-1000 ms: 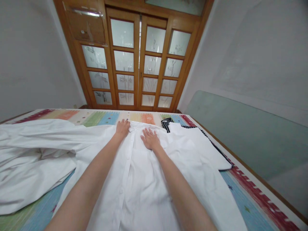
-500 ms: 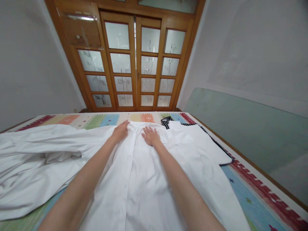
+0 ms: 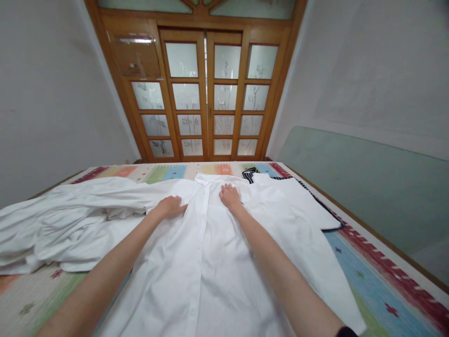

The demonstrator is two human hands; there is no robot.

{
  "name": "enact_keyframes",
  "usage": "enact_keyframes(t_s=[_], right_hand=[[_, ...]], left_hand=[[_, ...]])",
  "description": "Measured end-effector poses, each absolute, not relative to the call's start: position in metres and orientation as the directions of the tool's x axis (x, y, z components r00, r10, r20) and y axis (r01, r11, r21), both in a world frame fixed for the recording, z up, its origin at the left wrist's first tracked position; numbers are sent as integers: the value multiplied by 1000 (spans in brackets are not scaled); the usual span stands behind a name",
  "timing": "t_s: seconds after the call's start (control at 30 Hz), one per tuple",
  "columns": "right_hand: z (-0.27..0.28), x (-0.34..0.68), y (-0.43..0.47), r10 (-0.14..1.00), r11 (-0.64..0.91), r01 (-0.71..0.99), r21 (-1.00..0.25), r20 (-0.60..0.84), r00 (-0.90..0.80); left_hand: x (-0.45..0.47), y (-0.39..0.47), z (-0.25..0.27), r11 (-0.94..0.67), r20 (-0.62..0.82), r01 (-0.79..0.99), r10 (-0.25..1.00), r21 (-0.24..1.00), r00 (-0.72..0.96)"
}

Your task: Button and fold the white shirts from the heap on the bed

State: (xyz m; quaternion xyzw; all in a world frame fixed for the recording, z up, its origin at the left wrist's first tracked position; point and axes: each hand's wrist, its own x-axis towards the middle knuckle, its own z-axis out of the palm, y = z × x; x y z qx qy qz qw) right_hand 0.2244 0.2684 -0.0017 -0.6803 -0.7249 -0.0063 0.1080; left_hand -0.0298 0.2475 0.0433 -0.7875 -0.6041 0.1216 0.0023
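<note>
- At far left, a heap of crumpled white fabric (image 3: 70,220) lies on a multicoloured striped cloth cover (image 3: 31,295); whether it joins the shirt beside it is unclear. If it does, its loose weight could drag the smoother cloth askew.
- The left hand (image 3: 171,207) rests low on white cloth, thumb spread from the fingers, with no fabric visibly pinched between them — a sideways push there could bunch the cloth into fresh creases.
- At center, a long white button-front fabric shirt (image 3: 220,262) lies on the cover, collar (image 3: 210,179) toward the wooden, glass-paned doors (image 3: 206,93). Its button strip (image 3: 201,234) could bend out of line if the two sides are pulled unevenly.
- The right hand (image 3: 230,195) touches the shirt just beside the collar, fingers bent; whether they pinch cloth cannot be told. Pressing while dragging could ruck the fabric under the fingertips.
- At right, a flat white fabric panel (image 3: 298,199) lies against black-and-white striped cloth (image 3: 249,174) — a tug on the shirt could shift both, should they be caught together or overlapping.
</note>
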Motion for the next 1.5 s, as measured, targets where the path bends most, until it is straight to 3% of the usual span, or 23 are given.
enact_keyframes(t_s=[0.23, 0.37, 0.7, 1.0, 1.27, 1.5], right_hand=[[5, 231, 239, 992, 119, 985, -128, 48, -114], [9, 235, 207, 953, 297, 942, -155, -7, -302], [-14, 234, 101, 770, 631, 762, -147, 247, -589], [-7, 266, 67, 769, 636, 729, -252, 276, -576], [-10, 268, 58, 783, 610, 758, -232, 324, -531], [-9, 266, 60, 806, 586, 768, -259, 285, -519]], left_hand=[[-28, 245, 30, -223, -81, 965, 974, -141, 213], [-25, 249, 28, -232, -43, 961, 973, -150, 229], [-25, 249, 22, -294, 34, 940, 952, -173, 304], [-38, 263, 18, -268, 69, 946, 956, -181, 284], [-40, 277, 16, -191, 121, 968, 970, -163, 212], [-33, 260, 14, -200, 144, 967, 964, -156, 222]])
